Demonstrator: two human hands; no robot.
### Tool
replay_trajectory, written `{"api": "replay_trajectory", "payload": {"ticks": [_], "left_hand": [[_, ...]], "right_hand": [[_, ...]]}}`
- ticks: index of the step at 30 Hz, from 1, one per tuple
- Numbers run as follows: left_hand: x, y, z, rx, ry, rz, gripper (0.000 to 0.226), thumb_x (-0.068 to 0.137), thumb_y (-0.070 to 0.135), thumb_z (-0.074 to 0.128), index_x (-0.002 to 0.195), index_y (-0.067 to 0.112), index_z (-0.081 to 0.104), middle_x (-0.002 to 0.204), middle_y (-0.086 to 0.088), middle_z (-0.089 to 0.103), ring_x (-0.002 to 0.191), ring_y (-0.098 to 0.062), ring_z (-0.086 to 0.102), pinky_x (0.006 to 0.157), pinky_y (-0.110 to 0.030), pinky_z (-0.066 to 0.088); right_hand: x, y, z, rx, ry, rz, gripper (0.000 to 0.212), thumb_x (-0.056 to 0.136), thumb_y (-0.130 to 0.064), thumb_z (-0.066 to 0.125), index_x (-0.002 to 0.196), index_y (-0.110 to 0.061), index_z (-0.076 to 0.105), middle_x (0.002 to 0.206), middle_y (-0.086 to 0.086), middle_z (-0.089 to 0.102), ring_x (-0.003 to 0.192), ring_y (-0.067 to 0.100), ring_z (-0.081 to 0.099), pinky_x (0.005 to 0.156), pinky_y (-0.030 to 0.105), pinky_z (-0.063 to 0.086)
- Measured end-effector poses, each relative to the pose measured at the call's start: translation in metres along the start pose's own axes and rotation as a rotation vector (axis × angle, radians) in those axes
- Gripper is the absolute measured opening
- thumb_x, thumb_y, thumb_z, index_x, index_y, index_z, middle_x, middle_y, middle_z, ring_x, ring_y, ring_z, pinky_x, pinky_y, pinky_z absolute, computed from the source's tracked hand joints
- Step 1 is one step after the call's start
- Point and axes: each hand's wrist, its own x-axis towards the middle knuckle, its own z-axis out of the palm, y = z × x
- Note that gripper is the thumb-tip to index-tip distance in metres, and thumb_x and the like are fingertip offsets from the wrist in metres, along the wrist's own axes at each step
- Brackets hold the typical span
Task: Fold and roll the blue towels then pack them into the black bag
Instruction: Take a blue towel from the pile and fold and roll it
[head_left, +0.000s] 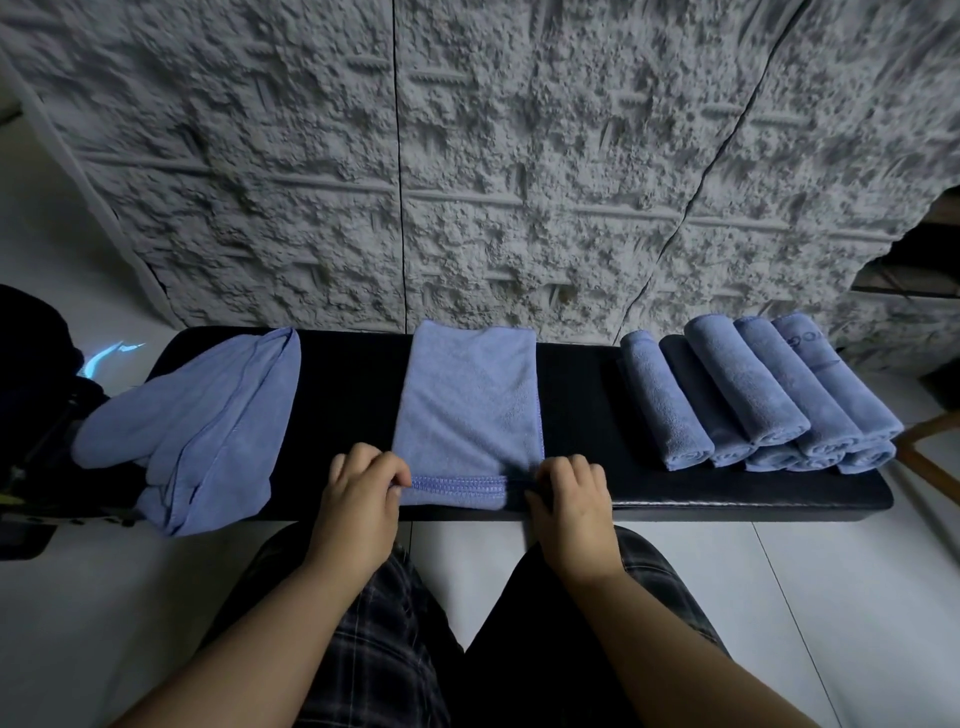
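Note:
A folded blue towel (467, 405) lies flat in the middle of the black bench (582, 384), its stitched near hem at the front edge. My left hand (358, 493) pinches the hem's left corner and my right hand (571, 493) pinches its right corner. Several rolled blue towels (753, 400) are stacked in two layers on the bench's right end. A loose heap of unfolded blue towels (202, 426) hangs over the left end. A black bag (31, 395) sits at the far left, mostly out of frame.
A rough grey textured wall (467, 156) rises right behind the bench. Pale floor tiles (831, 597) run under and in front of it. My legs in plaid shorts (374, 623) are close to the bench front. A wooden frame (930, 452) shows at the right edge.

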Motion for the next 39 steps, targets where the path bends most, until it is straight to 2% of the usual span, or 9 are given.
{"api": "replay_trajectory", "payload": {"ticks": [2,6,10,13,19,25,32,35,39], "left_hand": [[0.000,-0.002,0.000,0.020,-0.015,0.071,0.028,0.073,-0.012,0.063,0.075,0.015,0.061,0.086,0.005,0.051,0.080,-0.018,0.045,0.064,-0.035,0.050],[0.002,-0.005,0.002,0.055,-0.056,0.193,0.035,0.069,-0.019,0.057,0.079,0.014,0.064,0.084,0.005,0.056,0.079,-0.020,0.051,0.062,-0.038,0.053],[0.000,-0.006,0.003,0.055,-0.088,0.169,0.025,0.071,-0.002,0.067,0.088,0.016,0.063,0.093,0.005,0.055,0.087,-0.019,0.050,0.071,-0.031,0.048],[-0.002,-0.009,0.008,0.077,-0.140,0.167,0.030,0.072,0.015,0.075,0.096,0.020,0.058,0.101,0.007,0.049,0.093,-0.014,0.044,0.077,-0.027,0.039],[0.003,-0.012,0.009,0.047,-0.143,0.134,0.027,0.077,0.008,0.072,0.097,0.019,0.058,0.103,0.008,0.048,0.091,-0.012,0.043,0.078,-0.025,0.037],[0.008,-0.014,0.006,0.061,-0.105,0.127,0.025,0.080,0.000,0.066,0.099,0.016,0.062,0.099,0.005,0.056,0.085,-0.017,0.049,0.071,-0.031,0.048],[0.011,-0.013,0.004,-0.045,-0.152,0.060,0.021,0.092,0.007,0.052,0.108,0.011,0.065,0.100,0.004,0.056,0.090,-0.014,0.044,0.080,-0.023,0.034],[0.010,-0.010,0.005,-0.052,-0.183,0.031,0.023,0.096,0.009,0.045,0.110,0.010,0.062,0.096,0.011,0.050,0.088,-0.013,0.042,0.078,-0.022,0.033],[0.007,-0.001,0.006,-0.068,-0.206,-0.026,0.022,0.097,0.011,0.039,0.109,0.012,0.057,0.094,0.010,0.048,0.091,-0.013,0.040,0.078,-0.023,0.032]], "right_hand": [[0.001,-0.001,0.000,0.011,-0.009,-0.091,0.007,0.079,-0.008,0.053,0.079,-0.014,0.056,0.080,0.003,0.050,0.072,0.021,0.041,0.065,0.032,0.040],[0.002,-0.001,0.005,0.052,-0.089,-0.171,0.027,0.077,-0.013,0.040,0.079,-0.013,0.066,0.080,0.000,0.057,0.071,0.019,0.048,0.065,0.026,0.039],[0.003,0.000,0.006,0.087,-0.095,-0.114,0.031,0.075,-0.015,0.038,0.080,-0.012,0.069,0.080,0.000,0.063,0.070,0.022,0.053,0.066,0.023,0.039],[0.000,-0.003,0.007,0.056,-0.130,-0.117,0.026,0.073,-0.021,0.043,0.086,-0.011,0.063,0.084,0.001,0.059,0.075,0.019,0.049,0.072,0.020,0.037],[0.001,0.004,0.015,-0.042,-0.092,-0.159,0.023,0.074,-0.008,0.073,0.093,-0.013,0.062,0.090,0.000,0.058,0.079,0.017,0.046,0.077,0.026,0.038],[0.005,0.001,0.009,-0.186,-0.108,-0.186,0.020,0.071,-0.011,0.077,0.086,-0.019,0.066,0.093,-0.006,0.060,0.074,0.019,0.052,0.057,0.030,0.047],[0.016,0.012,0.002,-0.111,-0.156,-0.179,0.012,0.080,-0.011,0.063,0.089,-0.018,0.064,0.083,-0.005,0.059,0.070,0.020,0.050,0.058,0.032,0.048],[0.016,0.017,0.001,-0.093,-0.173,-0.171,0.017,0.088,-0.019,0.044,0.087,-0.014,0.060,0.078,-0.001,0.058,0.067,0.022,0.048,0.058,0.038,0.048],[0.013,0.016,-0.001,0.021,-0.239,-0.038,0.017,0.098,-0.019,0.045,0.096,-0.005,0.052,0.087,0.008,0.056,0.078,0.020,0.038,0.071,0.032,0.031]]}}
